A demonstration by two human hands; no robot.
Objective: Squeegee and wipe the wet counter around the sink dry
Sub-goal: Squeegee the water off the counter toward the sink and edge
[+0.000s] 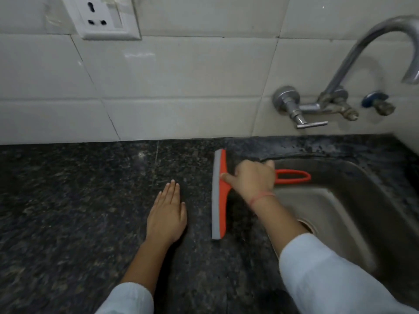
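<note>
Squeegee (219,196): orange, blade on dark tabletop (68,200) beside sink (353,200)
Right hand (254,180): clamped on squeegee handle
Left hand (166,214): flat, fingers together

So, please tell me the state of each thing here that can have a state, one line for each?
squeegee: gripped, blade on the counter beside the sink
right hand: closed around the squeegee handle
left hand: open, flat on the counter
counter: wet patches behind the sink
sink: nothing in the visible part
faucet: no water running
wall socket: nothing plugged in

Dim, soft-focus wide-angle view; faint tile glare, bowed edges.
</note>
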